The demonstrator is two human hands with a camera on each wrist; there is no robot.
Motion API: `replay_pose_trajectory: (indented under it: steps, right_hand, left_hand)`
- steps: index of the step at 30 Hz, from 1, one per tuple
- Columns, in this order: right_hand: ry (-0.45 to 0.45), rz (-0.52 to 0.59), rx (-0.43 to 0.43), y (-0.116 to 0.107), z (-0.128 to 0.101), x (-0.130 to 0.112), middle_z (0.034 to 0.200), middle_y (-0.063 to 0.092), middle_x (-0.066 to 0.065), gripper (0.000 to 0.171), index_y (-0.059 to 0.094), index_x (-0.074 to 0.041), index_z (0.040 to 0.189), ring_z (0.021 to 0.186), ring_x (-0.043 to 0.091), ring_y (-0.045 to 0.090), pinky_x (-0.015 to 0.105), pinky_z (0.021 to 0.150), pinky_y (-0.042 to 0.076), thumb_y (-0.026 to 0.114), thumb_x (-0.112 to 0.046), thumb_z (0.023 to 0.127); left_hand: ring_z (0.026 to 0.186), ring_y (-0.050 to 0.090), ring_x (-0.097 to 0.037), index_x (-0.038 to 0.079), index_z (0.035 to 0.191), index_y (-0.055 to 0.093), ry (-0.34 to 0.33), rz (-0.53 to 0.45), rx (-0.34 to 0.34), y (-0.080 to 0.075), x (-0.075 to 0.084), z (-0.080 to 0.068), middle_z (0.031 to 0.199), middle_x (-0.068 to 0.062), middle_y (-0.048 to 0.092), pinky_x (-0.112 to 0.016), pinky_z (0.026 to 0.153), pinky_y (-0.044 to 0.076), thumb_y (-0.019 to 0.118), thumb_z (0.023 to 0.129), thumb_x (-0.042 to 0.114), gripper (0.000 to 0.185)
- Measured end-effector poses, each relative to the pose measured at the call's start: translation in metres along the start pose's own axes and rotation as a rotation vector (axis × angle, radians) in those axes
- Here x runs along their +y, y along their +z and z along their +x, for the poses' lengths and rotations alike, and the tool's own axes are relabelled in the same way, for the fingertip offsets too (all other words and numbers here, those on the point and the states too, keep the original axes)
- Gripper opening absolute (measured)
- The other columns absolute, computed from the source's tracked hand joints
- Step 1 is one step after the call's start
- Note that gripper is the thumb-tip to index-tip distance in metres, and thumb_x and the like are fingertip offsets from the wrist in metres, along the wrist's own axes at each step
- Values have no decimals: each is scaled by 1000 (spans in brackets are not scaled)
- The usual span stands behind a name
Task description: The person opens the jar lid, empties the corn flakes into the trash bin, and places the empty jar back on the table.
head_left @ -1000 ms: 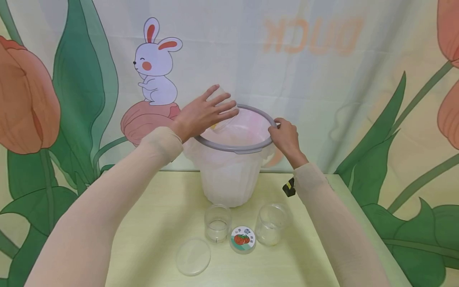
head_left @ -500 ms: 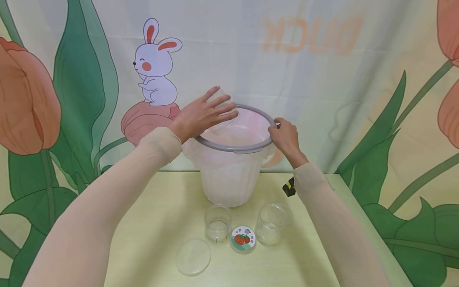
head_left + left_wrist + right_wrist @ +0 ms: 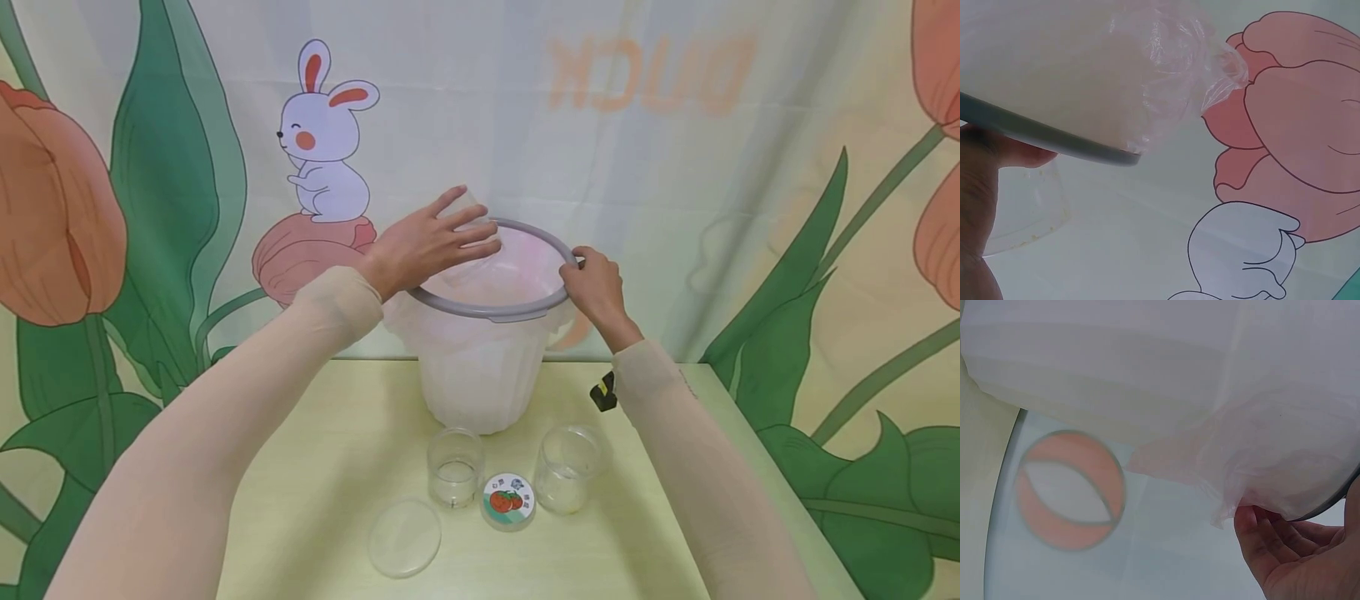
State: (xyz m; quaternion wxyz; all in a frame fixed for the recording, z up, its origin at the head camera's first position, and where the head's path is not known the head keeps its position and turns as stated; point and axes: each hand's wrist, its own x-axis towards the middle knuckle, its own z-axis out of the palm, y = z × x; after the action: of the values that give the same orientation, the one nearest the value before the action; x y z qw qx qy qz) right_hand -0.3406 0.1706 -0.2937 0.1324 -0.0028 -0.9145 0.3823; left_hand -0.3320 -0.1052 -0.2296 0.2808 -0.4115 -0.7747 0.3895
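In the head view, my left hand (image 3: 427, 250) holds a clear plastic jar (image 3: 1029, 206) over the left side of the white trash can (image 3: 483, 383). The jar is tipped toward the can's mouth, and small yellowish bits cling to its wall in the left wrist view. My fingers are spread along the jar and partly cover it. On the opposite side, my right hand (image 3: 596, 287) grips the can's grey rim (image 3: 457, 307), its fingers against the thin pinkish bag (image 3: 1254, 469) that lines the can. The can stands upright; its bottom inside is hidden.
In front of the can stand two clear jars, one on the left (image 3: 456, 471) and one on the right (image 3: 566, 475). A tomato-printed lid (image 3: 508, 502) lies between them, and a clear lid (image 3: 405, 537) nearer. A small black object (image 3: 603, 393) sits by the right sleeve. A printed curtain (image 3: 637, 167) hangs behind.
My left hand has shifted slightly down and right with the jar. A yellow bit seen at the jar a second ago is no longer visible there. My right hand stays on the rim.
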Motion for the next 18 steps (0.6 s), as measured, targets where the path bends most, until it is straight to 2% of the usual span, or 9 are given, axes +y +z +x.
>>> replay_pose_trajectory:
  steps: [9, 13, 18]
  right_hand:
    - [-1, 1, 3, 0, 0, 0, 121, 66, 17, 54, 49, -8, 143, 95, 31, 69, 41, 79, 56, 47, -26, 93]
    - [1, 1, 7, 0, 0, 0, 121, 66, 18, 54, 49, -7, 143, 95, 31, 69, 42, 80, 56, 47, -26, 93]
    - [1, 4, 5, 0, 0, 0, 121, 66, 17, 53, 49, -8, 143, 95, 30, 69, 41, 79, 56, 47, -26, 93]
  left_hand:
    - [152, 18, -27, 27, 157, 18, 1, 25, -23, -9, -7, 4, 162, 0, 25, -54, 125, 0, 75, 81, 20, 96]
    - [151, 20, -26, 26, 157, 20, 20, 31, -10, -13, -11, 8, 161, 0, 27, -54, 125, 2, 72, 83, 17, 91]
    - [150, 21, -27, 26, 156, 20, 36, 38, 1, -16, -14, 10, 160, 0, 28, -55, 125, 4, 74, 81, 18, 93]
